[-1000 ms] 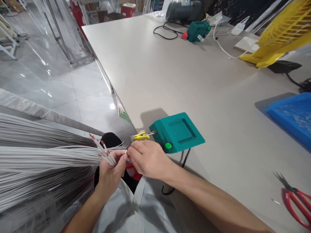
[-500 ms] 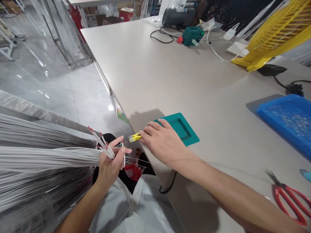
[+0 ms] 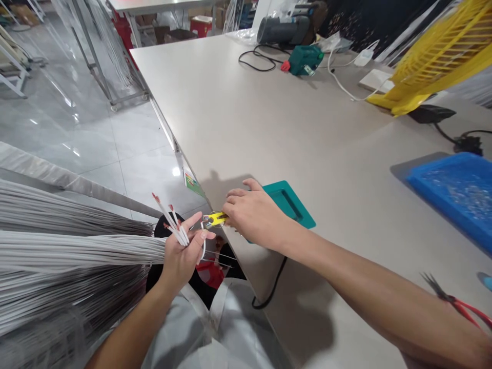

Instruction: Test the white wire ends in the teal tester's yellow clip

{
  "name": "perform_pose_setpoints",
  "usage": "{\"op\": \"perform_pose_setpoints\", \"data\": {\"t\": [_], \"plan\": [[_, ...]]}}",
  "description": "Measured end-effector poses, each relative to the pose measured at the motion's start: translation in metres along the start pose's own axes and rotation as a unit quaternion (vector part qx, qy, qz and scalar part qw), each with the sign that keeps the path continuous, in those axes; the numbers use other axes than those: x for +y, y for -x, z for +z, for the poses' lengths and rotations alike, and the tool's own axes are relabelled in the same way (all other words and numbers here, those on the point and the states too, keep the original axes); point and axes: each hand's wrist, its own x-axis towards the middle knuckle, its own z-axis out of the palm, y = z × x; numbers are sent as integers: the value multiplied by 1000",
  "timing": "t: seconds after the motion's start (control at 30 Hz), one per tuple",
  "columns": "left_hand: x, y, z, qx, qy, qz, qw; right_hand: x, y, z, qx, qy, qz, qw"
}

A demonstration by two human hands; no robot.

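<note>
Several white wires (image 3: 177,230) with reddish ends are gripped in my left hand (image 3: 182,261), sticking up between its fingers. Its thumb and index finger hold out one bent wire (image 3: 203,245), whose end meets the jaws of a small yellow wire stripper (image 3: 217,219). My right hand (image 3: 255,212) is closed on the back part of that tool at the table's edge, and its fingers hide the handles. Beneath and behind this hand lies a green tray (image 3: 305,218), partly covered.
Thick bundles of white and grey wires (image 3: 77,248) stretch off to the left. Red-handled scissors (image 3: 448,294) lie by my right forearm. A blue tray (image 3: 461,205), a yellow fan (image 3: 434,56) and a green device (image 3: 305,60) stand on the table (image 3: 230,118).
My left hand has moved right, bringing the single wire's end to the stripper's jaws. My right hand has turned slightly and remains at the table's edge.
</note>
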Motion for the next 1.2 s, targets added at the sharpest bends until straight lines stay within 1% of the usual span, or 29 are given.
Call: {"op": "perform_pose_setpoints", "data": {"t": [0.13,0.27,0.47,0.63,0.77,0.83,0.97,1.03,1.1,1.2], "plan": [[-5,-5,1,-6,7,-19,1000,1,1,3,11,-1,1,1000],[-7,-7,2,-17,6,-16,1000,3,2,5,15,-2,4,1000],[-3,-4,5,29,6,-28,999,4,5,13,37,6,15,999],[-1,0,-3,29,-6,2,1000,4,4,14,36,4,7,999],[2,4,-10,29,-7,13,999,2,5,13,38,-17,15,999],[3,6,-13,28,-9,14,999,-2,7,12,61,-37,14,997],[3,9,-17,39,-12,24,999,-14,13,9,151,-82,-4,985],[2,10,-19,37,-8,27,999,-20,14,9,183,-124,-9,975],[1,11,-20,24,3,24,999,-25,13,8,190,-187,-9,964],[0,14,-21,-1,17,24,1000,-31,9,9,169,-280,-5,945]]}}
